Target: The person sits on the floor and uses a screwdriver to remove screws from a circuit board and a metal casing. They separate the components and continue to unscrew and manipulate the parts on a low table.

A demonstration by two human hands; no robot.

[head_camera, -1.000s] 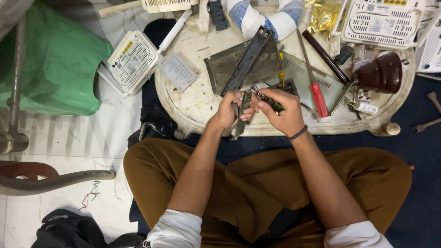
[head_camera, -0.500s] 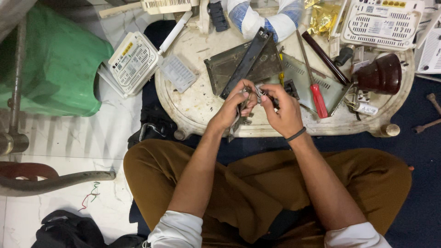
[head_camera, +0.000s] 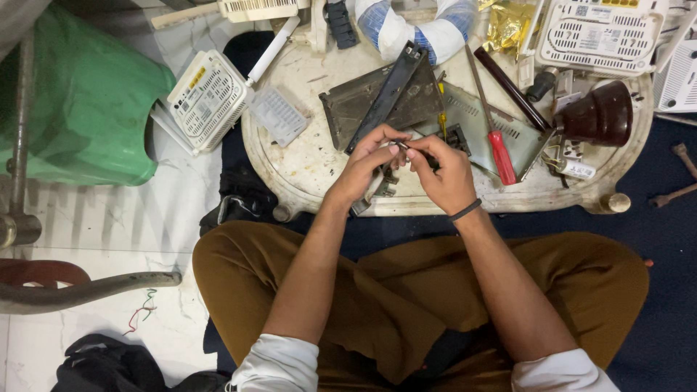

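Now both hands meet near the centre of the frame over the front of the round white tray [head_camera: 305, 156]: a second ago they were lower, close to its near rim. The left hand [head_camera: 367, 163] and right hand [head_camera: 443, 170] have their fingertips pinched shut on a small dark metal part [head_camera: 401, 145], held between them above the tray. A red-handled screwdriver [head_camera: 499, 156] lies untouched just right of the hands.

A small dark metal part [head_camera: 401, 145] was pinched between the fingertips of both hands, held just above the round, stained white table [head_camera: 305, 156], its shape too small to tell.
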